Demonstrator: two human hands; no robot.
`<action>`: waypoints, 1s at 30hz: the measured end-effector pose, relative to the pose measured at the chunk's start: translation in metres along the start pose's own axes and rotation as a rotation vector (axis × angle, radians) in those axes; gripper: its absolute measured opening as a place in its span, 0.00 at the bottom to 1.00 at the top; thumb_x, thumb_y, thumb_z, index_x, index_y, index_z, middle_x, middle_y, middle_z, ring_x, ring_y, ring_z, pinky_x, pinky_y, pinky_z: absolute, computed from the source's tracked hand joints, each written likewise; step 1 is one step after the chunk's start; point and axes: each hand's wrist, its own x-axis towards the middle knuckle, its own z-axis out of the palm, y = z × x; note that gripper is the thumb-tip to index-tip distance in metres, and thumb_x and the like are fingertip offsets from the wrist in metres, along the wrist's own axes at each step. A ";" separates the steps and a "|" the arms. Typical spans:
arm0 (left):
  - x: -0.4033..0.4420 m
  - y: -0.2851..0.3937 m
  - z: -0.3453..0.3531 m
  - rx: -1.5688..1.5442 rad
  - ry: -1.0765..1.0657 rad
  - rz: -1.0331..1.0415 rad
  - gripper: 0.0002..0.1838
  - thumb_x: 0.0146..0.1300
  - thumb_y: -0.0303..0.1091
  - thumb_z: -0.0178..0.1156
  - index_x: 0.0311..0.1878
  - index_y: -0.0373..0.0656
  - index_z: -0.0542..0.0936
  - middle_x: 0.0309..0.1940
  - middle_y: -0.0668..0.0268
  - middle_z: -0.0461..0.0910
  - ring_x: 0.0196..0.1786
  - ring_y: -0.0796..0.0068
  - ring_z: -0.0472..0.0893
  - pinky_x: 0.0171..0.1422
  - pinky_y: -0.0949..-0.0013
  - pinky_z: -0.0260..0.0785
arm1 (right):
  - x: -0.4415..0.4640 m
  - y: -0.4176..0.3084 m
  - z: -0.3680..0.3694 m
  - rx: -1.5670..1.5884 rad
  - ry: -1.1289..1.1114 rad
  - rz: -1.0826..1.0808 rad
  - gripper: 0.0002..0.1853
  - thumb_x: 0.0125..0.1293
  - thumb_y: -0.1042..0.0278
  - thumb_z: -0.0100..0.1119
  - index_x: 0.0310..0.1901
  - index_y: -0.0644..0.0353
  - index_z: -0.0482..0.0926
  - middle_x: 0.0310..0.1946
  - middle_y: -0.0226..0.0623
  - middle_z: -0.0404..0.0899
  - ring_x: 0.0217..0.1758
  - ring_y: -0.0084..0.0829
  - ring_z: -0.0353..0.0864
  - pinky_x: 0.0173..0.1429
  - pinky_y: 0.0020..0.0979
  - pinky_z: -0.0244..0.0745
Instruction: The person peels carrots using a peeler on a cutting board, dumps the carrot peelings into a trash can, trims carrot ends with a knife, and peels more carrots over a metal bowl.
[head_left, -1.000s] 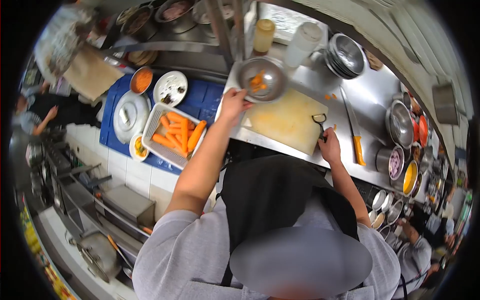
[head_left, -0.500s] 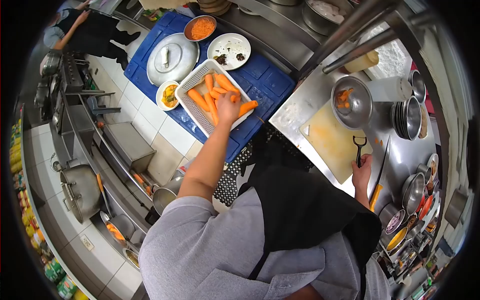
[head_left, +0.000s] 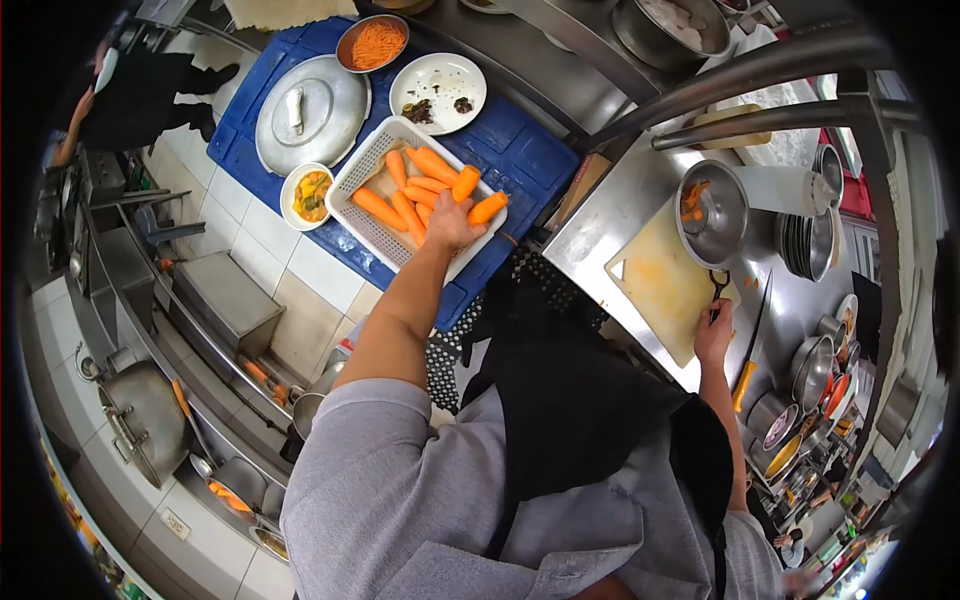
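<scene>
My left hand (head_left: 453, 228) is closed around a peeled carrot (head_left: 466, 182) that stands up over the white plastic basket (head_left: 362, 226). Several other orange carrots (head_left: 378, 209) lie in the basket, one with its end over the right rim. On the right, my right hand (head_left: 714, 333) grips the handle of a black peeler (head_left: 719, 284), its head beside the steel bowl. Beneath the peeler lies a stained cutting board (head_left: 655, 290). The steel bowl (head_left: 712, 215) at the board's far edge has orange carrot pieces inside.
A blue lid-like surface (head_left: 520, 150) carries the basket, a pot lid (head_left: 313, 115), a bowl of shredded carrot (head_left: 348, 48), a white plate (head_left: 450, 75) and a small bowl (head_left: 291, 205). A long knife (head_left: 754, 340) lies right of the board. Another person (head_left: 130, 105) stands far left.
My left hand has lifted one end of a carrot above the others in the basket. My right hand has brought the peeler closer to the steel bowl. The camera view has shifted.
</scene>
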 end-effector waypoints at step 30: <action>-0.013 -0.089 -0.034 -1.442 0.302 -0.372 0.21 0.60 0.39 0.65 0.53 0.38 0.78 0.41 0.63 0.81 0.40 0.68 0.82 0.46 0.64 0.76 | 0.001 0.001 0.014 -0.054 0.085 0.058 0.07 0.65 0.76 0.53 0.44 0.64 0.68 0.42 0.49 0.73 0.47 0.54 0.74 0.54 0.43 0.69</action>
